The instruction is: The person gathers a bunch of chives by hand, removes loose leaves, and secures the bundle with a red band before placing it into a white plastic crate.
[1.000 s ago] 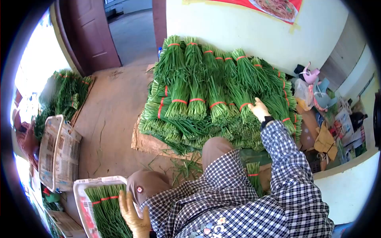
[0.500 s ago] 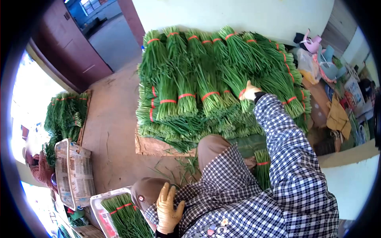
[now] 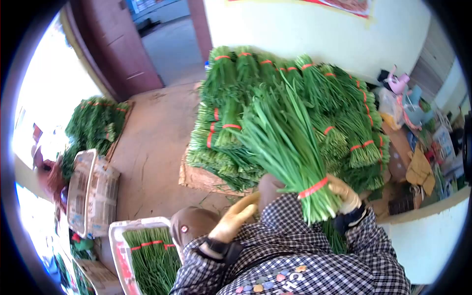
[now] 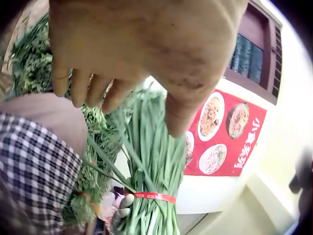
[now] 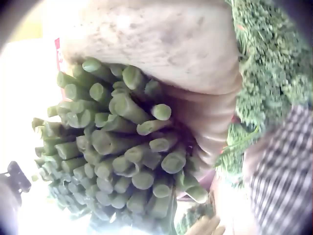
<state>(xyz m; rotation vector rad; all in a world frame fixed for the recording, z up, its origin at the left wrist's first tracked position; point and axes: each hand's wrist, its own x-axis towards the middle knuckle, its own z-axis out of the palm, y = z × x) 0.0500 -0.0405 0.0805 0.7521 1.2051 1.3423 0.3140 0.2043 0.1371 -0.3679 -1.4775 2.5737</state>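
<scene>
My gloved right hand (image 3: 345,195) grips a bundle of garlic chives (image 3: 290,147) near its cut stem end, beside the red band (image 3: 313,188). The bundle hangs over my right knee, its leaves pointing up and away toward the pile. In the right wrist view the cut stem ends (image 5: 122,142) fill the middle, with the palm of the glove (image 5: 161,44) around them. My gloved left hand (image 3: 233,223) is over my lap, fingers extended and holding nothing. The left wrist view has that hand (image 4: 142,44) in front of the banded chives (image 4: 154,147).
A large pile of banded chive bundles (image 3: 231,110) lies against the wall ahead. At my left stands a white crate (image 3: 118,255) with chives inside; beyond it are another crate (image 3: 93,196) and more bundles (image 3: 93,123). Bags and household items (image 3: 423,142) crowd the right side.
My right hand has lifted one bundle off the pile and drawn it back toward my lap. My left hand has moved right, away from the white crate, toward the bundle.
</scene>
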